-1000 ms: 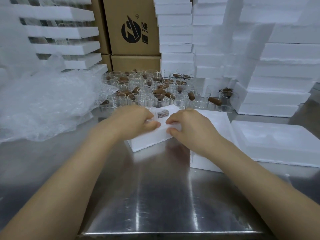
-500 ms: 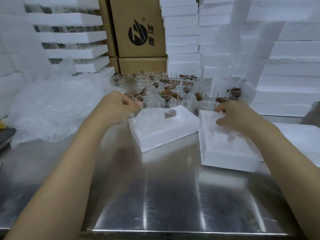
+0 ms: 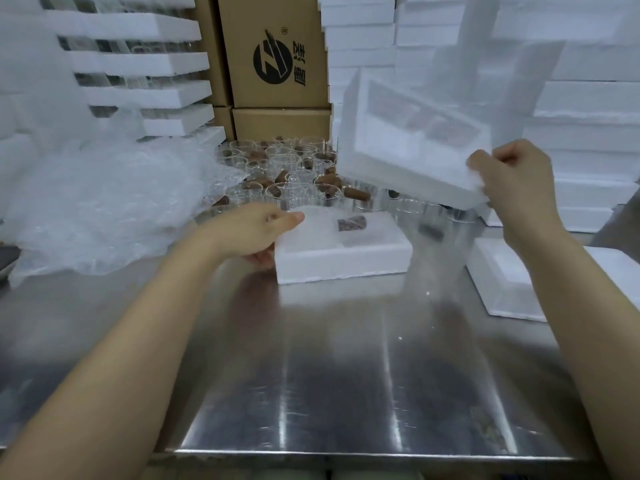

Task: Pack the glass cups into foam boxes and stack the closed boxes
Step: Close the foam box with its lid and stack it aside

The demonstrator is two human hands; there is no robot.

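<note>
Near the middle of the steel table, a foam box lying flat, long side toward the viewer, open top up, with something clear and crinkled inside and a small brown piece showing there. At its left end, the left hand, gripping: thumb laid along the top edge, fingers curled down against the end wall and partly hidden beneath the palm. Above and to the right, clear of the table, a foam half held tilted, hollow side toward the viewer, recesses visible but blurred. At its near right corner, the right hand, pinching the rim between thumb and curled fingers. Just beyond the foam box, a crowd of glass cups standing upright on the table, several with brown cylinders inside, the right part of the crowd hidden behind the tilted foam half. To the left, a loose heap of bubble wrap reaching to the cups. Far back in the middle, cardboard cartons with a black round logo. To the far right, tall foam stacks; to the far left, more foam layers with glass between them. On the table at the right edge, foam pieces lying flat, partly behind the right forearm.
</note>
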